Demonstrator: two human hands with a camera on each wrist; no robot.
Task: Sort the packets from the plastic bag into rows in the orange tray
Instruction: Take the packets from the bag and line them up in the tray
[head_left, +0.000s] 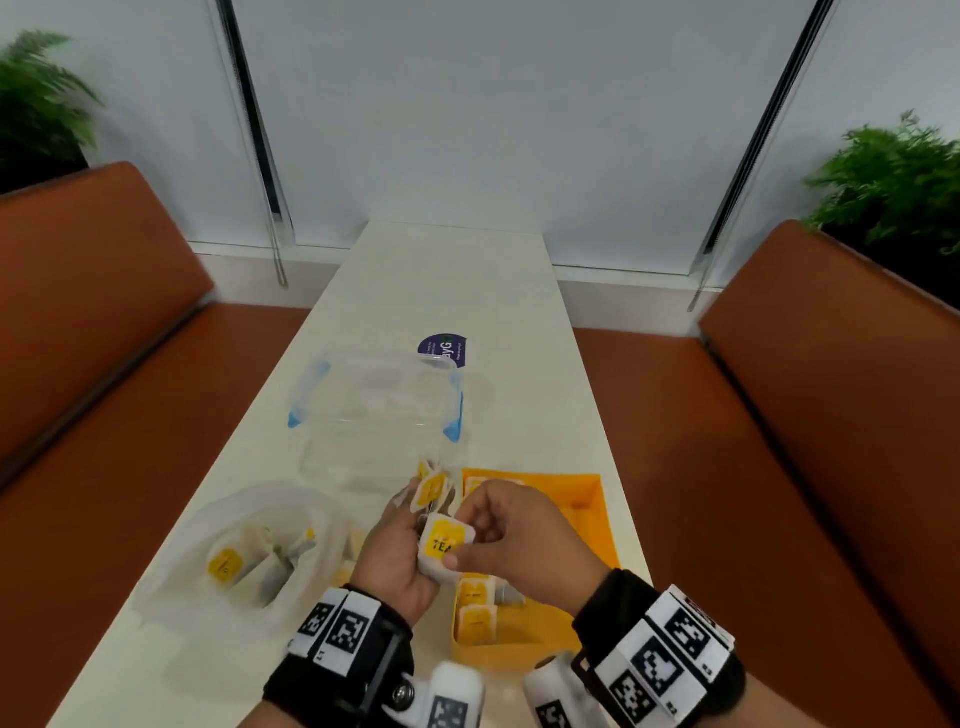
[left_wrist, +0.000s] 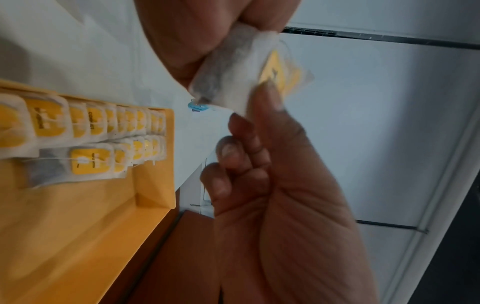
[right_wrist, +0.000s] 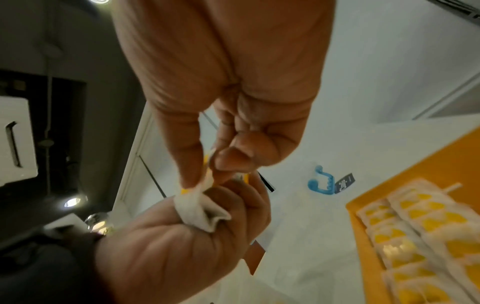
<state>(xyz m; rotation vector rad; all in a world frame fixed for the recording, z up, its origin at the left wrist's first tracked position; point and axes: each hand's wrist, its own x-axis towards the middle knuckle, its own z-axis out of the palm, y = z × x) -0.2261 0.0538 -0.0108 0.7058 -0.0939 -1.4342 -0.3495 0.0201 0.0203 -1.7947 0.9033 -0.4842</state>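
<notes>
My left hand (head_left: 410, 525) grips a small bunch of white tea packets with yellow labels (head_left: 432, 489), fingers curled round them (left_wrist: 249, 102). My right hand (head_left: 460, 540) pinches one packet (head_left: 445, 543) of that bunch between thumb and forefinger (right_wrist: 207, 174); its white end (right_wrist: 201, 211) lies against my left hand. Both hands hover just left of the orange tray (head_left: 589, 501). Two rows of overlapping packets (left_wrist: 91, 127) lie in the tray (left_wrist: 155, 181), also seen at the right wrist view's edge (right_wrist: 415, 226). At the left, the plastic bag (head_left: 249, 540) lies open with more packets (head_left: 224, 566) inside.
A clear plastic box with blue clips (head_left: 374, 410) stands behind the hands, and a purple sticker (head_left: 442, 349) sits beyond it on the white table (head_left: 457, 280). Brown benches (head_left: 779, 441) flank the table. Part of the tray's right side holds no packets.
</notes>
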